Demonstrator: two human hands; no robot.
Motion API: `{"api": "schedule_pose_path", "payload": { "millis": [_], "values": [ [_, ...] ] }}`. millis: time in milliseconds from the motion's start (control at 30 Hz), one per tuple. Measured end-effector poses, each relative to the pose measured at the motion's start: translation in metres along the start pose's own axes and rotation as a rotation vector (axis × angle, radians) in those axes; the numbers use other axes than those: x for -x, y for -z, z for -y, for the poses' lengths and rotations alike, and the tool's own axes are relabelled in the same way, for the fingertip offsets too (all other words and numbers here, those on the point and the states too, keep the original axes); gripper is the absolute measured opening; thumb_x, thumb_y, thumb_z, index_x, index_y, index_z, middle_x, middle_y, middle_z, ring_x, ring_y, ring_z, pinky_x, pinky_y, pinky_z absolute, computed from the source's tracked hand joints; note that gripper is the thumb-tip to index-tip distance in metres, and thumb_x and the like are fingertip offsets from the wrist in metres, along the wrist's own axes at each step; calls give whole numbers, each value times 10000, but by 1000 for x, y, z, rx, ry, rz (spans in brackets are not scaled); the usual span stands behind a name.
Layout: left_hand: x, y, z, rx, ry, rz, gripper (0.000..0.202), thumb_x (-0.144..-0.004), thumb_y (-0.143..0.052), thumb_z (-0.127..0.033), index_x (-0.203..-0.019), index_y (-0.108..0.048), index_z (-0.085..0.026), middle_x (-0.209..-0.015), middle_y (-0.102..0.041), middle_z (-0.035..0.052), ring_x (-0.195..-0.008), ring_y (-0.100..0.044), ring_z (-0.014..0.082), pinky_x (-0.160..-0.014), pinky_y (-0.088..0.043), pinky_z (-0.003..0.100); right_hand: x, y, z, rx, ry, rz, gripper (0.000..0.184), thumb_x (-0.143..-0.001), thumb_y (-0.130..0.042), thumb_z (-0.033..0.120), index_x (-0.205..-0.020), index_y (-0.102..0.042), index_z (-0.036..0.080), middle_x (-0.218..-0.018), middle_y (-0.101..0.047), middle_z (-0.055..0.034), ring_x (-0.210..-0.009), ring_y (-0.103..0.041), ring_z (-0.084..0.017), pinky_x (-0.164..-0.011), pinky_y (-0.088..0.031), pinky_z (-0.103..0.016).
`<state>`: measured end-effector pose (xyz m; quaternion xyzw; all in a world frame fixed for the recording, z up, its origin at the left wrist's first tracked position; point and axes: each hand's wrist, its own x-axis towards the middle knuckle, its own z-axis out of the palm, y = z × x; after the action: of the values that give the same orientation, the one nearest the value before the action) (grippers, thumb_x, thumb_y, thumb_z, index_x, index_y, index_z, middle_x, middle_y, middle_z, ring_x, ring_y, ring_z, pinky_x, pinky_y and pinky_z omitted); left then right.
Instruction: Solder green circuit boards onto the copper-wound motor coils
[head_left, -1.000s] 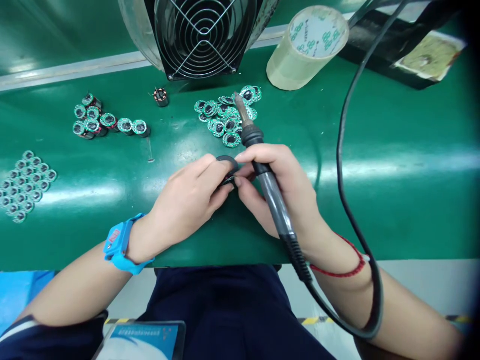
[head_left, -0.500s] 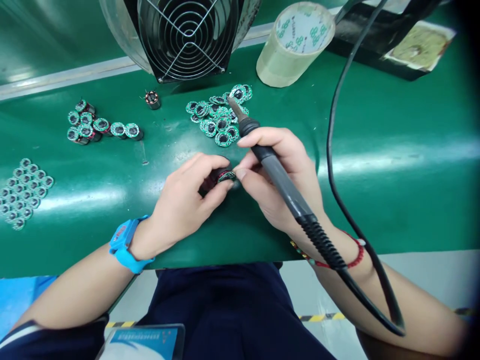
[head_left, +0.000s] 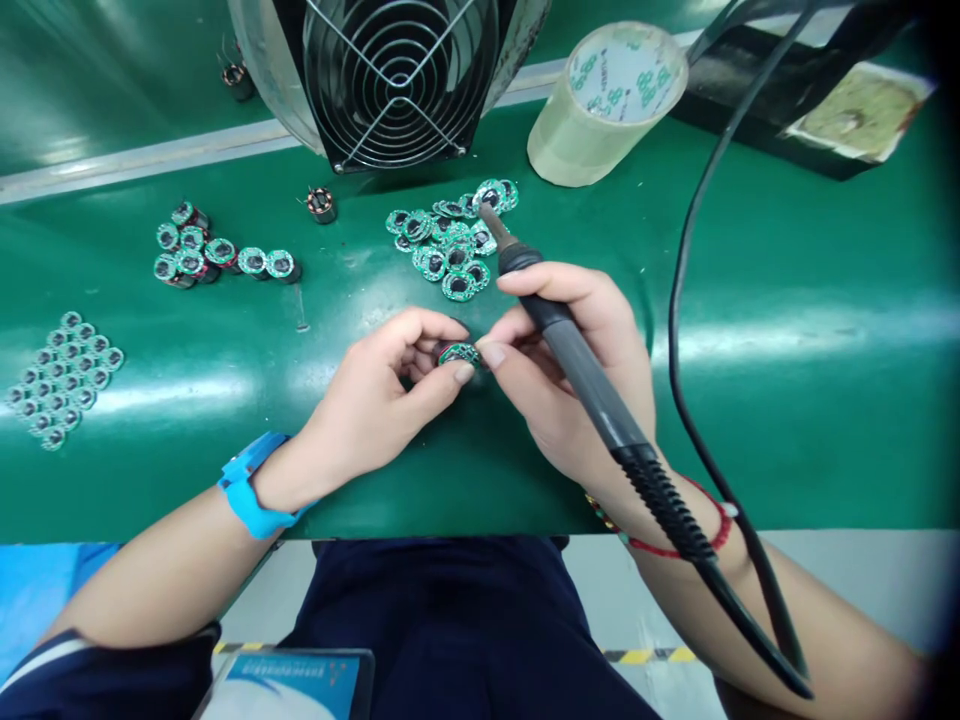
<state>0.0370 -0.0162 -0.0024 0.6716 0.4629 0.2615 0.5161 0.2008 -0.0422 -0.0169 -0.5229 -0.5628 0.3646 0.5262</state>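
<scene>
Between the thumb and fingers of my left hand (head_left: 390, 390) is a small motor stator with a round green circuit board (head_left: 458, 353) on its end. My right hand (head_left: 577, 370) holds a soldering iron (head_left: 581, 355), its handle lying across the hand and its tip pointing up and away to the left. The right thumb and a fingertip pinch together at the edge of the held board; whatever is between them is too small to make out. Beyond the hands lies a pile of loose round circuit boards (head_left: 457, 257), close to the iron's tip.
Stators with boards (head_left: 221, 250) stand grouped at left, near a sheet of round boards (head_left: 67, 375). A bare copper-wound stator (head_left: 321, 205) sits below the fan (head_left: 401, 85). A tape roll (head_left: 600, 110) and an iron stand with sponge (head_left: 855, 110) are at back right; the iron's cable (head_left: 679, 290) loops right.
The view has shifted slightly, so the bench items appear further right. My left hand has turned the stator a little, showing more of its green board. Both hands keep their holds.
</scene>
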Motion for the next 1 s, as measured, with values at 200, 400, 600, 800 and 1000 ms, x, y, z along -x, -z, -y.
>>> {"api": "schedule_pose_path", "payload": {
  "millis": [200,400,600,800,1000],
  "values": [
    [-13,40,7,-480,-50,-258,206,-804,-535,-155,-1005,-578,-160,-873,-589,17,-743,-540,115,-712,-480,270,6,7,-6,160,112,-113,336,-809,-650,185,-1126,-573,264,-843,-632,10,-732,-632,-138,-770,-543,-340],
    [-14,89,18,-837,225,-210,180,-839,-452,-154,-983,-561,-151,-981,-565,79,-902,-581,188,-875,-494,373,10,13,-12,210,90,-124,321,-814,-661,237,-1130,-605,248,-831,-657,-3,-755,-662,-160,-736,-528,-320],
    [-2,108,21,-995,396,-397,133,-842,-493,-184,-970,-510,-152,-1037,-550,126,-877,-590,252,-796,-502,420,10,17,-10,305,112,-92,278,-835,-647,306,-1099,-613,224,-823,-683,-15,-746,-682,-151,-702,-538,-266],
    [-8,141,14,-1084,376,-634,227,-867,-497,-176,-1076,-508,-88,-1111,-490,183,-1032,-560,292,-916,-472,443,6,24,-11,383,216,-59,257,-859,-607,310,-1097,-601,214,-814,-695,-21,-721,-701,-149,-676,-566,-232],
    [-92,198,26,-1133,243,-554,468,-863,-616,-308,-1265,-495,-101,-1322,-479,166,-1233,-479,275,-1069,-399,403,4,26,-22,378,265,-22,232,-842,-624,342,-1045,-633,231,-795,-725,-27,-670,-710,-177,-609,-576,-241]
  ]
}}
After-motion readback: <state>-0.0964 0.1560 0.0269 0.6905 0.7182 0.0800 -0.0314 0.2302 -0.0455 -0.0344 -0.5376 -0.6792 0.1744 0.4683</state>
